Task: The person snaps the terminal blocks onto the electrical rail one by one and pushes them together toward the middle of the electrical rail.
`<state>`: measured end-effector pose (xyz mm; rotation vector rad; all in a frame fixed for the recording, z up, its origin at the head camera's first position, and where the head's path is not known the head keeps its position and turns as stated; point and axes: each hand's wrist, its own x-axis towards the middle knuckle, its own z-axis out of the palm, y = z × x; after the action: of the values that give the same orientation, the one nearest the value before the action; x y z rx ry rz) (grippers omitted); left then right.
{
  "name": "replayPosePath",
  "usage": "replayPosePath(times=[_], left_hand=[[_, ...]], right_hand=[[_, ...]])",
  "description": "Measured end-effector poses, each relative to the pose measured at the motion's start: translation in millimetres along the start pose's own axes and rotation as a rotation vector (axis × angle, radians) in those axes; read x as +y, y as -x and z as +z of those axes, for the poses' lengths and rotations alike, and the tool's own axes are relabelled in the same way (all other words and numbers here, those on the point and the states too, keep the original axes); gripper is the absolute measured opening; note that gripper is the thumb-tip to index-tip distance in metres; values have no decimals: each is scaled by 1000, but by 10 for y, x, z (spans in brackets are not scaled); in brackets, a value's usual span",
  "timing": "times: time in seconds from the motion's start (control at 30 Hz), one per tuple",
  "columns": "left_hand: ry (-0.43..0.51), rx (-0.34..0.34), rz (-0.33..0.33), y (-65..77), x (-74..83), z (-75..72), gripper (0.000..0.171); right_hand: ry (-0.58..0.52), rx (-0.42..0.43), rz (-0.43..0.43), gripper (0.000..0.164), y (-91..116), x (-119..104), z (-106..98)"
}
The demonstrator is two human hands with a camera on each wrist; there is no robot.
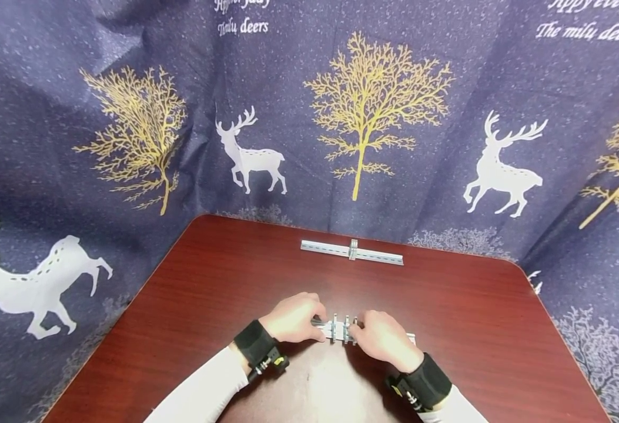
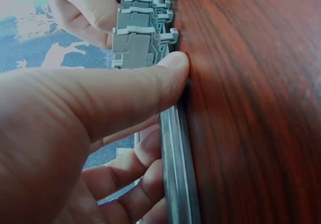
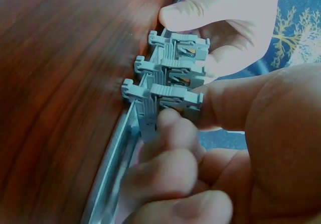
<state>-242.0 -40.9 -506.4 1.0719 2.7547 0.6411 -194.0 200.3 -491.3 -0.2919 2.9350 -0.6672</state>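
Note:
A metal DIN rail [image 2: 178, 169] lies at the near middle of the tabletop, with three grey terminal blocks seated across it. My left hand [image 1: 295, 317] grips the rail left of the blocks, its thumb [image 2: 173, 78] along the near edge and fingers on the far side. On the right, my right hand [image 1: 385, 338] pinches the rightmost terminal block [image 3: 178, 96] between thumb and curled fingers. The middle terminal block [image 3: 175, 71] and the left terminal block [image 3: 185, 43] stand upright with small gaps between them. In the head view, my hands cover parts of the rail.
Toward the back of the reddish-brown table [image 1: 224, 264] lies a second DIN rail [image 1: 322, 248] carrying a terminal block assembly [image 1: 353, 249] near its middle. A dark blue curtain [image 1: 298, 88] with deer and trees hangs behind the table and along its sides.

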Motion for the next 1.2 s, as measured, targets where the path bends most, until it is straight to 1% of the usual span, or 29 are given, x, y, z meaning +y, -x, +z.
replayPosePath(times=[0.2, 0.3, 0.4, 0.47, 0.5, 0.6, 0.63, 0.7, 0.77, 0.87, 0.97, 1.07, 1.13, 1.2], left_hand=[[-19, -5, 7, -5, -5, 16, 26], [-13, -14, 14, -25, -29, 24, 27], [29, -32, 41, -39, -82, 20, 29], [65, -49, 71, -46, -136, 3, 26], [88, -53, 73, -47, -165, -12, 25], [155, -35, 37, -48, -261, -70, 29], [172, -21, 13, -50, -289, -91, 31], [238, 6, -54, -52, -333, -130, 36], [312, 16, -97, -60, -360, -159, 39], [427, 12, -138, -79, -362, -180, 47], [503, 6, -168, -100, -333, -178, 57], [534, -8, -183, -117, -281, -165, 63], [498, -27, -158, -122, -244, -155, 61], [441, -46, -106, -120, -204, -145, 56]], right_hand=[[-4, 20, -26, 41, 34, 44, -42], [-18, 32, -34, 41, 53, 63, -77], [-48, 43, -39, 37, 58, 82, -118], [-67, 55, -47, 31, 52, 97, -144], [-81, 59, -47, 27, 46, 106, -158], [-108, 73, -54, 15, 28, 146, -201], [-112, 75, -60, 12, 20, 169, -212], [-125, 74, -82, 8, 4, 221, -238], [-134, 65, -106, 8, -10, 280, -261], [-151, 53, -134, 11, -30, 370, -294], [-175, 44, -138, 15, -44, 428, -332], [-210, 40, -118, 16, -53, 458, -366], [-231, 35, -107, 16, -53, 466, -382], [-243, 20, -107, 16, -49, 477, -386]])
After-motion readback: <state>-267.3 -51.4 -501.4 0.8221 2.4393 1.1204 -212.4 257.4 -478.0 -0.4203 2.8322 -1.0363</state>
